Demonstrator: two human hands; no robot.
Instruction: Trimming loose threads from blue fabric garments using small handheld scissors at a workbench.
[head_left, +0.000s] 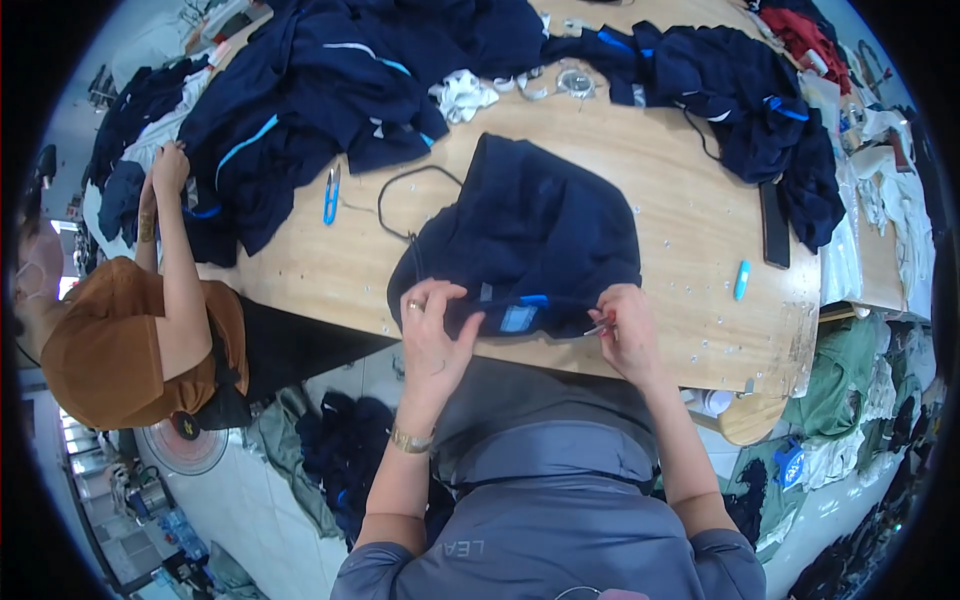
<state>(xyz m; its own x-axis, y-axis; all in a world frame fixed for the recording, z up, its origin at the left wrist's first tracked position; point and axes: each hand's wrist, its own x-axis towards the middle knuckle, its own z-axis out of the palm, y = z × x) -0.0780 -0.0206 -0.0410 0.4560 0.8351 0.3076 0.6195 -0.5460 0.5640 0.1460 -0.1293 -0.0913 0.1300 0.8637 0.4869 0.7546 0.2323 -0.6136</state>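
garment, dark navy, blue-trimmed hem

A wooden table with a rounded end carries a dark navy garment near its front edge. Further back lie heaps of navy clothes and, blue thread snips, a white rag, a black phone and a small light-blue tube; white specks dot the wood
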